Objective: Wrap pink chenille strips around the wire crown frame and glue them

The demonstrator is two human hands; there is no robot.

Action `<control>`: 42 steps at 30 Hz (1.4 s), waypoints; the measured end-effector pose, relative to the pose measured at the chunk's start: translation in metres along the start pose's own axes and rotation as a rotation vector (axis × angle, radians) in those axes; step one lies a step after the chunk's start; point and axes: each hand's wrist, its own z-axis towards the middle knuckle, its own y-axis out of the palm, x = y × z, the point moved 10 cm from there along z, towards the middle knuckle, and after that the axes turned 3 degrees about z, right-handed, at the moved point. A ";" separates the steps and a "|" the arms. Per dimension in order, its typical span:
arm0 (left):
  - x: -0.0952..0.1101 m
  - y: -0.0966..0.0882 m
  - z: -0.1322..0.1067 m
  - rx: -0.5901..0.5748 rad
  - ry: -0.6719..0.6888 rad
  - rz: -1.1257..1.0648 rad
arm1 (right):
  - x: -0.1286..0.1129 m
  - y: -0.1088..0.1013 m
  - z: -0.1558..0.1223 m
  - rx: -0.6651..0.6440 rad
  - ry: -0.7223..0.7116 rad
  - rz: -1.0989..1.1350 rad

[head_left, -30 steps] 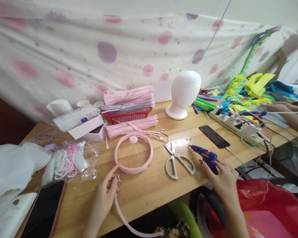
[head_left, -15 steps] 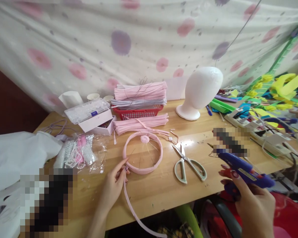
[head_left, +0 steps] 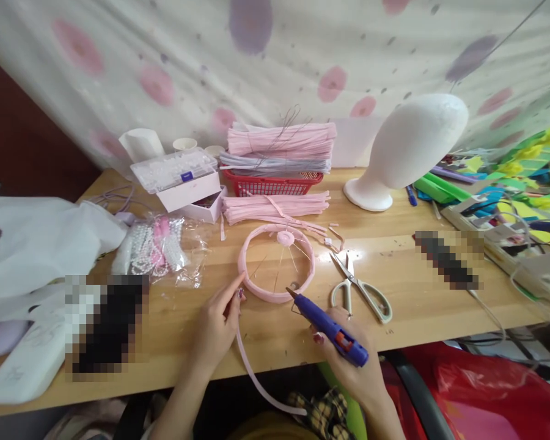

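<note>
A pink wrapped ring (head_left: 241,260) lies on the table, with a small pink coil (head_left: 285,239) and thin wires at its far inner side. My left hand (head_left: 220,311) is closed at the ring's near-left edge, pinching a pink strip (head_left: 252,370) whose tail hangs over the table edge. In my right hand (head_left: 352,376) is a blue hot glue gun (head_left: 326,327), fingers wrapped round it. The gun's nozzle points at the near rim of the ring; I cannot tell whether it touches. Scissors (head_left: 369,297) lie half spread just beyond my right hand.
Behind the ring sit bundled pink strips (head_left: 277,208) and a red basket (head_left: 279,184). A white foam head (head_left: 410,143) stands at the back right. Bagged beads (head_left: 158,250) and a white box (head_left: 190,192) are left. Power strips (head_left: 476,229) and cables line the right.
The glue gun in my right hand has moved left, from beyond the scissors to the ring's near rim. My left hand keeps its pinch on the strip. The view has shifted.
</note>
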 end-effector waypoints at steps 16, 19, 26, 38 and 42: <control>0.017 0.006 -0.003 -0.043 0.204 0.179 | 0.002 0.015 0.002 -0.070 -0.027 -0.117; 0.019 0.006 -0.003 -0.037 0.215 0.188 | 0.004 0.016 0.003 -0.076 -0.015 -0.116; 0.020 0.006 -0.003 -0.035 0.209 0.201 | 0.001 0.015 0.006 -0.089 -0.041 -0.138; 0.022 0.005 -0.002 -0.021 0.221 0.201 | 0.003 0.016 0.005 -0.114 -0.026 -0.144; 0.019 0.006 -0.002 -0.026 0.207 0.196 | 0.001 0.016 0.006 -0.108 -0.029 -0.137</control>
